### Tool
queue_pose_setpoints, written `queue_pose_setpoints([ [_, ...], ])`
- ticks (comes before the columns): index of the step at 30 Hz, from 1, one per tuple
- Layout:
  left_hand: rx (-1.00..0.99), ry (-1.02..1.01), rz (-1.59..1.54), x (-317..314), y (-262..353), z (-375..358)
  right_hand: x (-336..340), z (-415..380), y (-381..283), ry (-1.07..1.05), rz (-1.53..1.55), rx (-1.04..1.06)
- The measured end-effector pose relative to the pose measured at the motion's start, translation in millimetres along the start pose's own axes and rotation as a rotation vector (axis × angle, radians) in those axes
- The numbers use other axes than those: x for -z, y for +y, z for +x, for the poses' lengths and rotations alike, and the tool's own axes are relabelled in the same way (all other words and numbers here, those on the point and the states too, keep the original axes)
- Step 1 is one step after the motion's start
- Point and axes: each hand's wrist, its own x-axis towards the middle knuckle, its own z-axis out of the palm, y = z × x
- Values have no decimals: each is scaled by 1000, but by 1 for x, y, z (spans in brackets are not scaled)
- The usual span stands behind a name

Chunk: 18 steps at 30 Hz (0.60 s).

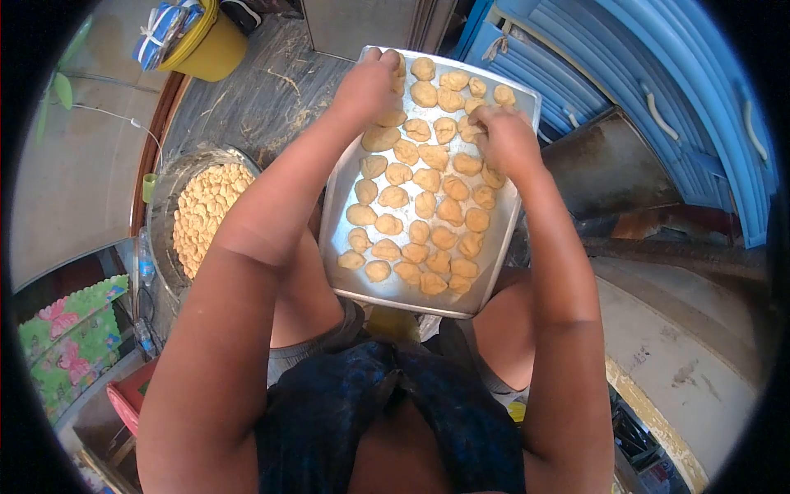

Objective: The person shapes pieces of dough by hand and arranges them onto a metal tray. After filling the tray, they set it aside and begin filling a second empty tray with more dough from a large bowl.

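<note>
A metal baking tray (346,239) rests across my lap, tilted slightly, with rows of rounded dough pieces (393,197) on it. My left hand (369,92) is at the tray's far left corner, fingers curled down beside a dough piece (401,67); its fingertips are partly hidden. On the right side, the curled fingers of my right hand (506,142) close on a dough piece (469,130) among the upper rows. To the left, a clear round tub (161,226) holds a heap of small, pale tan pieces, partly covered by my left arm.
A yellow bucket (216,49) with a blue and white bundle stands at the far left. Blue cabinet doors (666,66) with white handles rise at the right. A brown metal panel (609,169) leans near my right forearm. Green patterned cloth (74,346) hangs at left.
</note>
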Motion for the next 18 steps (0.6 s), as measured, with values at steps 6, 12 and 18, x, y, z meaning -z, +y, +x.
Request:
queue_pose_setpoints([
  [6,-332,-261,-40,-3,16,-19,28,-6,17,-80,130,-109],
  [12,-370,-179,76,-20,17,-17,27,-13,21,-264,41,-281],
  [18,-466,-88,31,-19,35,-26,32,-12,16,-168,-45,-340],
])
